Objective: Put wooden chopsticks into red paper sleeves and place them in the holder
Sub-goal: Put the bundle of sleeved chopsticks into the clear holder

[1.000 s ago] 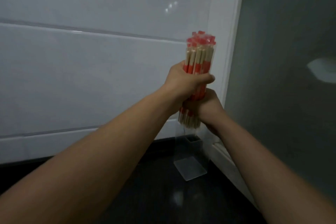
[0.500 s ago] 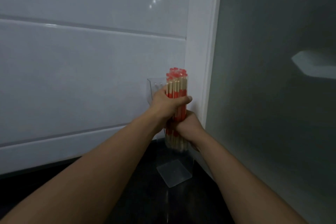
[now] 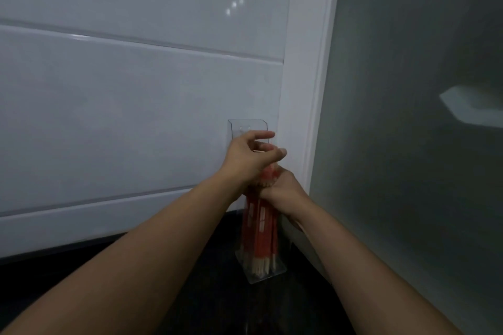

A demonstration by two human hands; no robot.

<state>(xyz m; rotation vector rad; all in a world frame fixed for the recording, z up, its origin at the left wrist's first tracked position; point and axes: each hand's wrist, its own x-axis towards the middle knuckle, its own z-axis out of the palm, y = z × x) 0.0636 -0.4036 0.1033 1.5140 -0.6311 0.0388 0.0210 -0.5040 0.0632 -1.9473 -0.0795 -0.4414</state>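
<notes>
The bundle of sleeved chopsticks (image 3: 260, 231) is seen standing inside the clear acrylic holder (image 3: 246, 128), which rests on the dark counter (image 3: 190, 302) in the corner. Bare wooden tips are shown at the holder's floor, with the red paper sleeves rising above them. The placing step is judged nearly done; only release and withdrawal of the hands appear to be left, and no loose chopsticks or sleeves are seen elsewhere.

Both forearms are stretched forward from the near edge and converge at the holder. The right hand (image 3: 283, 187) is curled around the bundle's top end, on the right side. Slightly farther, the left hand (image 3: 249, 156) is raised above the bundle with fingers loosely spread, nothing being gripped. Behind, the white panelled wall (image 3: 122, 103) and a grey wall (image 3: 408, 144) at right are seen.
</notes>
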